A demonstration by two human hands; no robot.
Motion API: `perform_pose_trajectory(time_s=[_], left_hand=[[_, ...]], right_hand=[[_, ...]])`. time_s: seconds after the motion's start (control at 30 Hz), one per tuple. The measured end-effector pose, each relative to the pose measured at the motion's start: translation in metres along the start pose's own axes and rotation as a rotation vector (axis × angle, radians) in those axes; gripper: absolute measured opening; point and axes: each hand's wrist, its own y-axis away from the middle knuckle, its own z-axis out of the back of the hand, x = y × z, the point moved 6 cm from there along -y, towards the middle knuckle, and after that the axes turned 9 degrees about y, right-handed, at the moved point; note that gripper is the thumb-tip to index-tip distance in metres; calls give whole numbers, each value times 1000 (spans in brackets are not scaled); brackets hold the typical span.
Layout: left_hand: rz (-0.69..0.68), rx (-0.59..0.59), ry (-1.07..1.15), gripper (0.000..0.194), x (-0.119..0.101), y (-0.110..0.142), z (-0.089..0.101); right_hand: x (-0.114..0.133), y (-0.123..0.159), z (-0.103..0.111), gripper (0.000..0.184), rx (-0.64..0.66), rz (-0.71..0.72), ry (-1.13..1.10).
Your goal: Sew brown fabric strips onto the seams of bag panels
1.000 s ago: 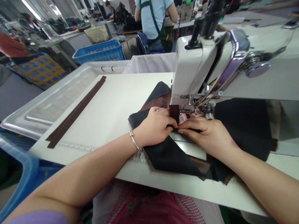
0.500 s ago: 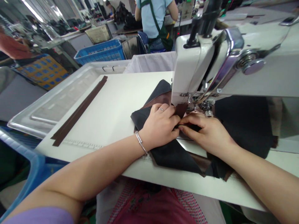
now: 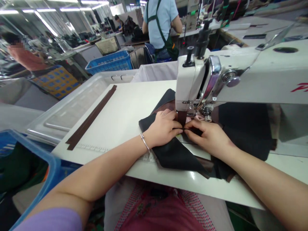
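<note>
Dark fabric (image 3: 175,157) with a brown underside lies folded on the white sewing table (image 3: 130,102), partly under the sewing machine (image 3: 192,80). My left hand (image 3: 165,128) rests on it, thumb and fingers pinching its edge just left of the needle area. Close against it, my right hand (image 3: 204,131) pinches the same fabric between thumb and forefinger. A short brown strip (image 3: 182,118) stands up between the hands, beside the presser foot. The needle tip is hidden. More of the dark fabric (image 3: 243,128) spreads under the machine arm to the right.
Two overlapping brown strips (image 3: 92,117) lie at the left of the table. Beyond are a clear plastic tray (image 3: 48,123) and a blue basket (image 3: 109,62). A blue bin (image 3: 54,170) stands at lower left. A person in a light blue shirt (image 3: 162,24) sits ahead.
The camera view has tilted up and shifted, so more of the machine and room shows. Both hands stay pinched on the fabric by the needle area; the left fingers have straightened slightly.
</note>
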Motion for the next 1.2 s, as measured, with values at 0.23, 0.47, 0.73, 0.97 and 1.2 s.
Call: perform_pose_trajectory(time_s=[0.23,0.47,0.73,0.97,1.2], left_hand=[[-41,60,47,25,-8,6,0],[18,-12,88,21,-9,24,1],[12,47,57,35,-5,6,-1],[-21,7,114,34,3,3,-6],[-84,-8,129,35,4,2,-7]], right_hand=[[4,3,-11,13,38,193,103],[28,22,-2,22,130,340,328],[29,37,2,36,240,335,317],[24,38,1,33,223,296,282],[25,38,0,31,232,288,273]])
